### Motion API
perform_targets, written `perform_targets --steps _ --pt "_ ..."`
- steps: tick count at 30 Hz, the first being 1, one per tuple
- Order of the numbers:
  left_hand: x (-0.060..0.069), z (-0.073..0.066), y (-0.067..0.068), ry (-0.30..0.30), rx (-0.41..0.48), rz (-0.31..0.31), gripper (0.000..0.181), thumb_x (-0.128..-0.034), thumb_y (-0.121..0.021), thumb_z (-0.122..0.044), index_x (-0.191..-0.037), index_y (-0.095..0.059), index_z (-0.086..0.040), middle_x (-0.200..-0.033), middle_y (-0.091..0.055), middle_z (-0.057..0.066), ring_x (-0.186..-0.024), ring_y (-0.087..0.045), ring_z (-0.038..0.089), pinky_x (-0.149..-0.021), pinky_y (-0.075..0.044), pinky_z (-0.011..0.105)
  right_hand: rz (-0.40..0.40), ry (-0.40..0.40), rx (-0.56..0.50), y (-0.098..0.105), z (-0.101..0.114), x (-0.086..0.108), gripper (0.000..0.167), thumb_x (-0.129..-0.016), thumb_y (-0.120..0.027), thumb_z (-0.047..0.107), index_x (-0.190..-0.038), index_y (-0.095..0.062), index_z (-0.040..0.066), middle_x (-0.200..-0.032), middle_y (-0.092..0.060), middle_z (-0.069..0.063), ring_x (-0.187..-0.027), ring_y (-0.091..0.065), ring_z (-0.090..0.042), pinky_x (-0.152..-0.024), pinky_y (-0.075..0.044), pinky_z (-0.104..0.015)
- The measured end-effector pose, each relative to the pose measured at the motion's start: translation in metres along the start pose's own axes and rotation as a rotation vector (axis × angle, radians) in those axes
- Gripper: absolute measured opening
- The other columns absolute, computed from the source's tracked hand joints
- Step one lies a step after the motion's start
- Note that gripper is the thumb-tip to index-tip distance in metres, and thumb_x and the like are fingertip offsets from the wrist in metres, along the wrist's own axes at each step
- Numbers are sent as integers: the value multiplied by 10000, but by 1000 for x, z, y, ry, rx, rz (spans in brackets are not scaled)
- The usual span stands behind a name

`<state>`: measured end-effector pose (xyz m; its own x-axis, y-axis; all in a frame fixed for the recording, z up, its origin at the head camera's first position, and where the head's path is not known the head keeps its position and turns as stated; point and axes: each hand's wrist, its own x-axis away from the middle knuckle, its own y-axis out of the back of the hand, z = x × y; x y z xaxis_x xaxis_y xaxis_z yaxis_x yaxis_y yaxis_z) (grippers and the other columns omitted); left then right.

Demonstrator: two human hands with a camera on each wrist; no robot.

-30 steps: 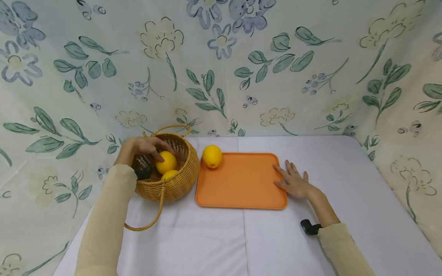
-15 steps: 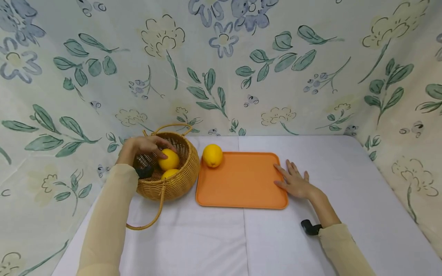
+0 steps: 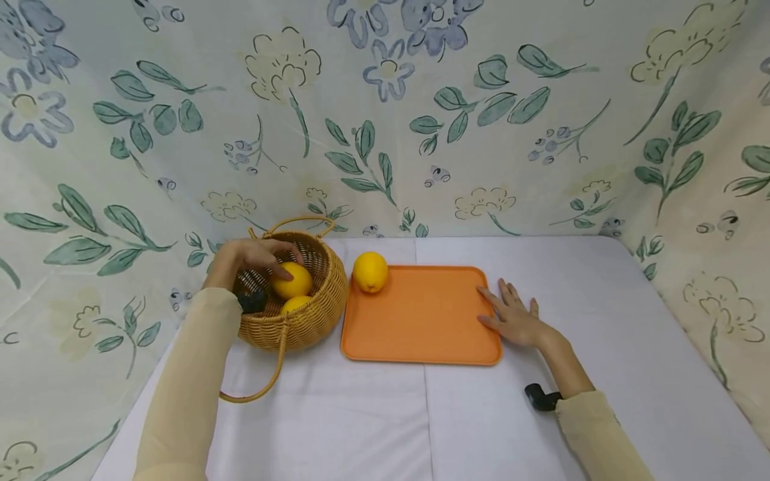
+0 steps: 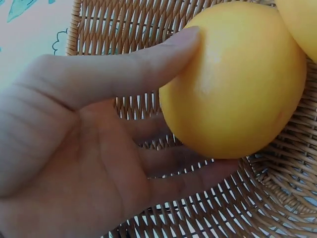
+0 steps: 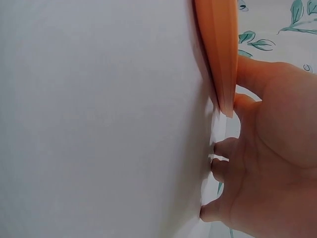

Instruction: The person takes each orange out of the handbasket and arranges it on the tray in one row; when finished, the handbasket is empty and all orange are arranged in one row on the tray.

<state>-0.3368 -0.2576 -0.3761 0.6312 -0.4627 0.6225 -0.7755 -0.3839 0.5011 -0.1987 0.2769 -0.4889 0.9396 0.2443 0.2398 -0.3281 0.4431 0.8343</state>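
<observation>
Inside the wicker basket, my left hand holds a yellow lemon. In the left wrist view, the thumb lies over the lemon and the other fingers reach beneath it, their tips partly hidden. A second lemon lies in the basket, nearer its front rim. Another lemon sits on the orange tray, at its back left corner. My right hand rests spread at the tray's right edge, thumb and index finger on the rim, the others touching the white cloth.
One basket handle hangs forward onto the white tablecloth; the other stands up behind. A flowered curtain closes off the back and sides. A black wrist camera sits below the right hand.
My left hand and its lemon have shifted very slightly to the right within the basket. The right hand, the tray and the lemon on it stay in place.
</observation>
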Motion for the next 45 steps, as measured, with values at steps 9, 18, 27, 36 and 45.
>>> perform_targets --steps 9,18,27,36,45 --pt "0 4 -1 41 108 53 590 -1042 -608 -244 -1589 -408 -150 -1678 -238 211 -1455 -377 368 -1211 -369 574 -2 -9 13 1 0 0 743 -1058 -523 467 -1646 -227 123 -1682 74 -351 -1543 86 -574 -1105 151 -835" --pt "2 0 3 122 53 78 680 -996 -684 -314 -1579 -363 -177 -1586 -281 258 -1320 -483 358 -1123 -487 519 1 -23 14 -1 0 -1 751 -1052 -532 474 -1645 -230 126 -1681 72 -351 -1543 85 -572 -1110 159 -828" --pt "4 1 1 112 87 98 684 -1022 -657 -317 -1620 -338 -220 -1643 -250 243 -1352 -522 369 -1129 -487 514 3 -23 25 -3 -2 -3 756 -1050 -528 490 -1645 -229 133 -1680 70 -352 -1543 85 -571 -1109 159 -828" --pt "6 0 0 97 72 108 701 -1023 -662 -289 -1633 -322 -227 -1639 -263 259 -1305 -561 331 -1105 -512 490 -1 -11 22 -1 -1 -2 744 -1056 -525 477 -1646 -231 132 -1684 65 -345 -1548 82 -564 -1111 156 -828" --pt "1 3 1 7 88 124 626 -1017 -646 -157 -1592 -405 -209 -1586 -349 223 -1263 -571 298 -1058 -550 461 0 -13 26 -2 -3 -3 748 -1055 -523 487 -1647 -231 135 -1687 63 -341 -1551 77 -561 -1112 149 -830"
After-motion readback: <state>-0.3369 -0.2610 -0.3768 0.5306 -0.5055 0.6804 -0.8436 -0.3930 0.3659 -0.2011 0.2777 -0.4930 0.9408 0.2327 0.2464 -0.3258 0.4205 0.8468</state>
